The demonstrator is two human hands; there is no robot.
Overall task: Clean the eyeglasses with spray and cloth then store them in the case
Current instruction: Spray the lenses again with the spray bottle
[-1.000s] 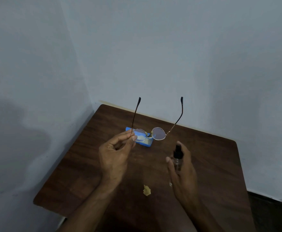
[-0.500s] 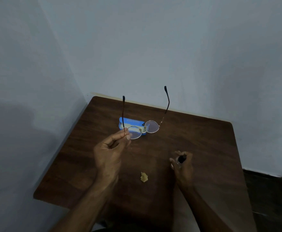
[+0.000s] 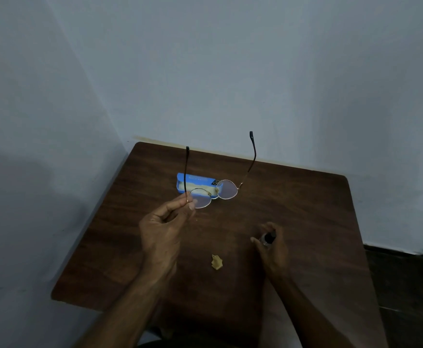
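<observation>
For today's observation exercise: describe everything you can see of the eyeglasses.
The eyeglasses have a thin, gold-looking wire frame, two rounded clear lenses and dark temple arms, both unfolded and pointing up and away. They are held in the air above the table, in front of the blue case. Only the left hand touches them, pinching the frame's left corner.

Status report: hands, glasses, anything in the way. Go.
Left hand pinching eyeglasses at hinge, temples open. Right hand on spray bottle, low at table. Blue case open; nothing blocking.

Table (image 3: 305, 222) dark brown woodgrain; case (image 3: 182, 183) bright blue; eyeglasses (image 3: 226, 193) gold rims, dark temple tips; yellowish scrap (image 3: 217, 262); spray bottle (image 3: 268, 238) black-capped
</observation>
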